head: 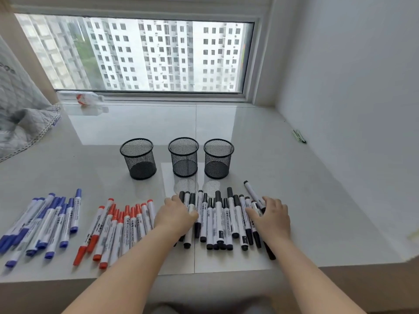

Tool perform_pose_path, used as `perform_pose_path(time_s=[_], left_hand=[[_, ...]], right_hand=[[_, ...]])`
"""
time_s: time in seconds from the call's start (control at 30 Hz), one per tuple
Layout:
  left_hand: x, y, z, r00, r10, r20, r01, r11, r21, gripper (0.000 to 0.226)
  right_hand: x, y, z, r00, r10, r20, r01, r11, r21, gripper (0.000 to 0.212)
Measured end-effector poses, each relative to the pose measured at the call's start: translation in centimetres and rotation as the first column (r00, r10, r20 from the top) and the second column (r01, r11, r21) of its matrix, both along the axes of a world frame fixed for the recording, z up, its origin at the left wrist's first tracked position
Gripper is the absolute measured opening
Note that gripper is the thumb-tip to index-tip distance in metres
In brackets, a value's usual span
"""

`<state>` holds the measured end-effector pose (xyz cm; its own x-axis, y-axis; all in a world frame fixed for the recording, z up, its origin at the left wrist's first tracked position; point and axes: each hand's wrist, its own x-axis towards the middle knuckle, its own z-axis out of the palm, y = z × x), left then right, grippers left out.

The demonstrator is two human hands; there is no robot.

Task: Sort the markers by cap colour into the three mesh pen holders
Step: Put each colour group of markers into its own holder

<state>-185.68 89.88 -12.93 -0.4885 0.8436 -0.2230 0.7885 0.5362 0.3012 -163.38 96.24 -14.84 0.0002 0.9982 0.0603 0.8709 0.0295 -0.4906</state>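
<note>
Resting on black markers (218,219) — both grips (174,215) loose.

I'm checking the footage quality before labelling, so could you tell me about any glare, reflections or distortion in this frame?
Head view: daylight from the window glares off the glossy ledge; the mesh pen holders throw faint reflections in front of themselves; wide-angle bending slants the window frame and right wall; the black-capped markers between the left hand and right hand read sharply, while the blue-capped markers near the edge look softer.
</note>
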Motion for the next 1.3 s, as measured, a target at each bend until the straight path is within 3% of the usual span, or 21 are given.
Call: perform_pose_path(time_s=[0.2, 0.5, 0.67, 0.87, 1.07, 1.3], left_hand=[[0.0, -0.2, 0.1, 0.999, -0.018, -0.043, 0.019, 0.999, 0.036, 0.033], [-0.5, 0.6, 0.1, 0.995, 0.087, 0.05, -0.089, 0.995, 0.051, 0.041], [-1.3, 0.8, -0.3, 0.975, 0.139, 0.175, -0.151, 0.987, 0.057, 0.045], [-1.6, 0.8, -0.5, 0.967, 0.15, 0.206, -0.167, 0.984, 0.067, 0.04], [-1.5, 0.7, -0.4, 0.965, 0.156, 0.212, -0.171, 0.983, 0.059, 0.038], [-2.0, 1.2, -0.2, 0.919, 0.176, 0.353, -0.218, 0.972, 0.082, 0.03]], right_hand=[[-0.4, -0.2, -0.5, 0.999, -0.012, 0.048, 0.011, 1.0, 0.02, 0.054], [-0.7, 0.4, -0.4, 0.993, -0.013, 0.119, 0.015, 1.0, -0.01, 0.055], [-1.1, 1.1, -0.1, 0.983, -0.019, 0.182, 0.026, 0.999, -0.041, 0.054], [-1.2, 1.8, -0.2, 0.985, -0.059, 0.161, 0.068, 0.996, -0.051, 0.054], [-1.4, 2.1, -0.2, 0.955, -0.017, 0.297, 0.043, 0.996, -0.082, 0.044], [-1.0, 3.5, 0.4, 0.967, -0.01, 0.254, 0.041, 0.992, -0.117, 0.032]])
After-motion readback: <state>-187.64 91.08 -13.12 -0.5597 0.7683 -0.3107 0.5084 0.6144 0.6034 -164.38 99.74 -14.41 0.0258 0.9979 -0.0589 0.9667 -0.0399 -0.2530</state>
